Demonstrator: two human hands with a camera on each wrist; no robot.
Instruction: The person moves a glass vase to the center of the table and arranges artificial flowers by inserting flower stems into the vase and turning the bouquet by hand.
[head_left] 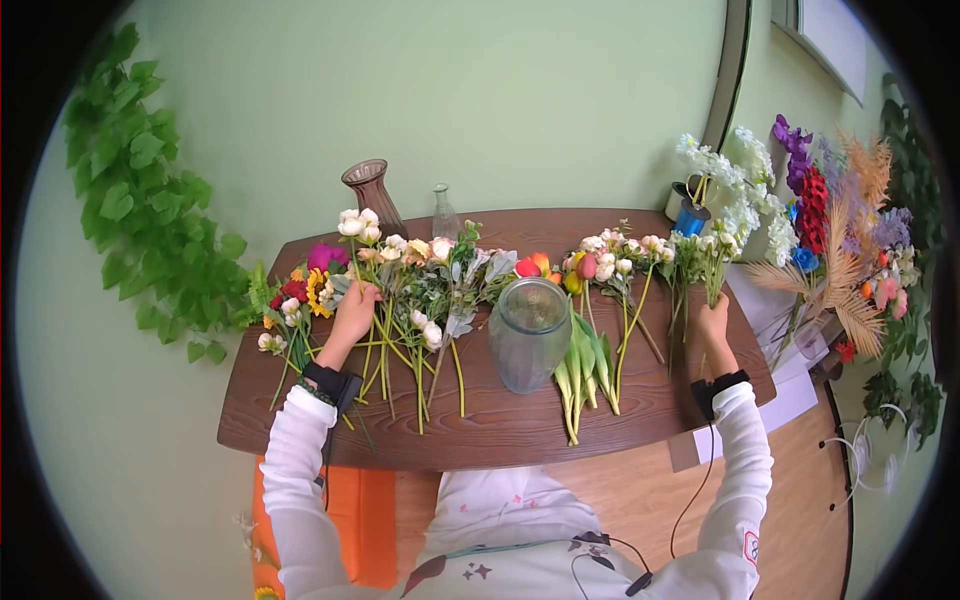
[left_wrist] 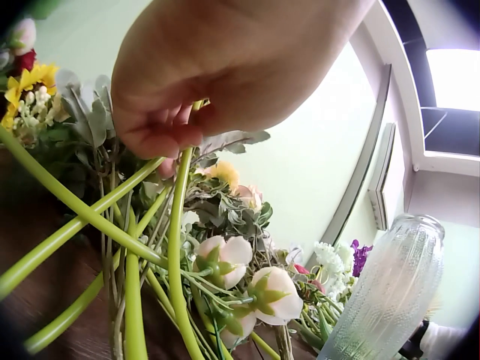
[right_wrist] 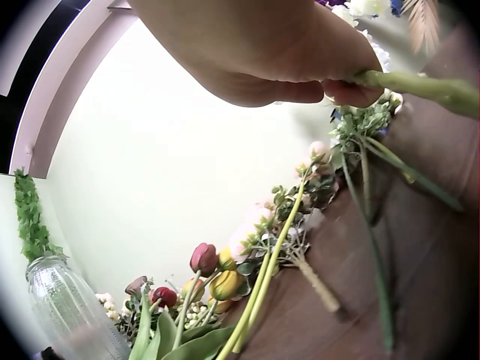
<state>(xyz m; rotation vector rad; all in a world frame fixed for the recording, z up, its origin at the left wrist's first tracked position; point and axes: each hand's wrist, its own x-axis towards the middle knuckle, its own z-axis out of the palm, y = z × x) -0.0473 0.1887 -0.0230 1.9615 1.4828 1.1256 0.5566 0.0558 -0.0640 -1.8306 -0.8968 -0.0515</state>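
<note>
My left hand [head_left: 354,312] pinches a green flower stem [left_wrist: 178,225] over the left part of the table. White artificial flowers [head_left: 358,226] rise just above that hand, and a cluster of crossed stems and pale blossoms [left_wrist: 225,255] lies around it. At the table's right side my right hand [head_left: 712,325] holds a thick green stem [right_wrist: 427,87] between thumb and fingers. Small white-green flowers [head_left: 718,245] show above this hand in the head view. A clear glass vase [head_left: 530,340] stands upright between both hands, with tulips [head_left: 585,266] lying right of it.
Behind the flowers stand a purplish glass vase [head_left: 370,190] and a small clear bottle [head_left: 443,212]. A blue ribbon roll [head_left: 690,216] sits at the back right corner of the brown table [head_left: 480,440]. More colourful flowers [head_left: 815,210] stand beyond the right edge.
</note>
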